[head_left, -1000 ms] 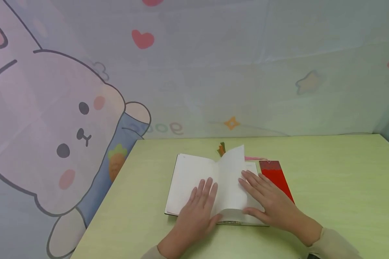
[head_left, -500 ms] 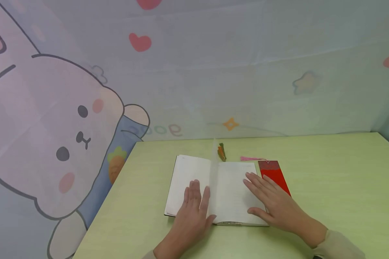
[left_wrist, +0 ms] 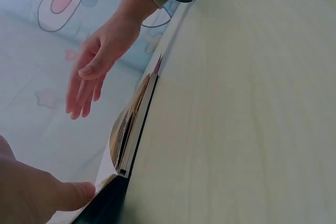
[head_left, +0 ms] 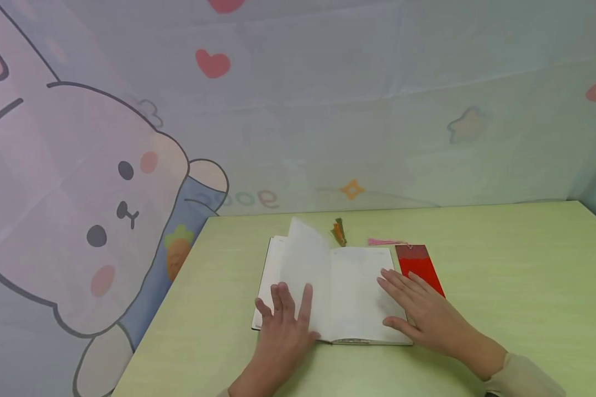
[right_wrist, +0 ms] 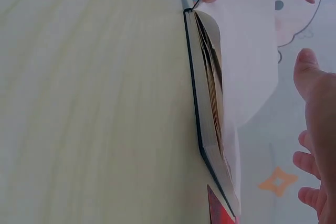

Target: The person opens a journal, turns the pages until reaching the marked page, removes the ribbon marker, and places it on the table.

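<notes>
A hardcover book (head_left: 360, 292) lies spread out on the table, its white pages facing up. One page (head_left: 305, 256) stands partly raised and leans over the left side. My left hand (head_left: 283, 333) is at the lower left of the book, fingers spread over that leaning page and thumb near the bottom edge by the spine. My right hand (head_left: 427, 314) hovers with straight fingers over the right page's outer edge, apart from the paper in the right wrist view. Dark cover and loose inner leaves (right_wrist: 212, 77) show along the book's edge there.
Right of the book lies a red bookmark (head_left: 421, 270), partly hidden by my right hand, with a pink tassel (head_left: 384, 242) at its top. Behind the book is a small orange and green item (head_left: 339, 232). A printed cloth (head_left: 298, 138) with a rabbit hangs behind the table.
The raised page has swung from the right side, past upright, to the left. My left hand has moved left and spread its fingers; my right hand has shifted slightly right.
</notes>
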